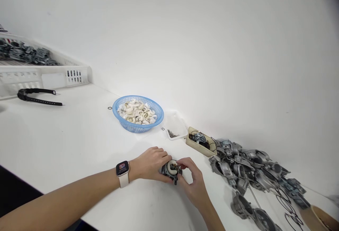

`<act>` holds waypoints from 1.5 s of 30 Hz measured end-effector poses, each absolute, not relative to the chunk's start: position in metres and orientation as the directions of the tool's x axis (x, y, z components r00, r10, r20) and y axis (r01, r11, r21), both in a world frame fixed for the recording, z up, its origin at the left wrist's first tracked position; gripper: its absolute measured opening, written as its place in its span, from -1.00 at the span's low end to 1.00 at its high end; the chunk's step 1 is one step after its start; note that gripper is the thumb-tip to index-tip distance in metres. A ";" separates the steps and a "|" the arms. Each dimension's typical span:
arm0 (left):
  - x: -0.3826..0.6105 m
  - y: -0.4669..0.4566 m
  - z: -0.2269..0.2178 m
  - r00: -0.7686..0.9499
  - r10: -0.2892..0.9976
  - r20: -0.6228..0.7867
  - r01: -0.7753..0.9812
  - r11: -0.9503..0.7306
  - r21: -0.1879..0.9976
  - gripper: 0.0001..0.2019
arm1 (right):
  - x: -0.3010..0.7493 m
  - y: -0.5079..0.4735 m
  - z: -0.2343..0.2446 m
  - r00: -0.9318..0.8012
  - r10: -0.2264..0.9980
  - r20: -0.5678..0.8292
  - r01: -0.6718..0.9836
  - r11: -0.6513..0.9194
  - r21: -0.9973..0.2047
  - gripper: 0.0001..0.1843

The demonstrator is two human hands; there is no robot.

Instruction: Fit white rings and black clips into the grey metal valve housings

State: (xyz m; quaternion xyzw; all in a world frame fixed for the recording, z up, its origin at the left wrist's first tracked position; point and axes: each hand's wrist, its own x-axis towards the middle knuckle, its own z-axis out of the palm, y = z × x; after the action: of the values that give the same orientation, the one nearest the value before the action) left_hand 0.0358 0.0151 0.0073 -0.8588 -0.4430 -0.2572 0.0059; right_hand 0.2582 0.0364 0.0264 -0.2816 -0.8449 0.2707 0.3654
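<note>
A grey metal carburetor (164,170) is held just above the white table, its inner side facing up. In it sits a white, C-shaped plastic float (171,168), with small brass-coloured parts beside it. My left hand (152,163) wraps round the carburetor from the left, fingers behind and thumb in front. At its right edge, my right hand (194,183) has index finger and thumb closed on the body near the float's open side. Any small part between those fingertips is too small to make out.
Behind my hands stand a blue basket (138,128) of white floats, a clear tray (178,128) with thin pins and a cream box (198,147) of small parts. Carburetor bowls (245,171) and black rings (287,202) lie right. A white crate (53,79) and black watch (23,93) are left.
</note>
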 end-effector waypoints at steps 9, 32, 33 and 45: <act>0.036 0.015 0.009 0.480 0.753 0.450 0.761 -0.613 0.213 -0.44 | 0.258 0.035 0.028 -0.576 0.672 0.464 0.287 0.699 -0.655 -0.61; 0.036 0.013 0.011 0.498 0.742 0.450 0.751 -0.628 0.205 -0.45 | 0.256 0.036 0.030 -0.567 0.672 0.477 0.293 0.705 -0.646 -0.64; 0.036 0.013 0.011 0.498 0.741 0.451 0.750 -0.629 0.205 -0.44 | 0.256 0.036 0.030 -0.568 0.672 0.476 0.293 0.706 -0.645 -0.64; 0.036 0.013 0.012 0.504 0.738 0.450 0.747 -0.633 0.201 -0.44 | 0.256 0.035 0.030 -0.562 0.672 0.482 0.291 0.706 -0.645 -0.64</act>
State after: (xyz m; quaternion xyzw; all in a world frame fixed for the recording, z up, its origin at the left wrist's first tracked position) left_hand 0.0358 0.0134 0.0115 -0.8671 -0.4281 -0.2545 0.0097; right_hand 0.2557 0.0352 0.0304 -0.2847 -0.8458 0.2564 0.3712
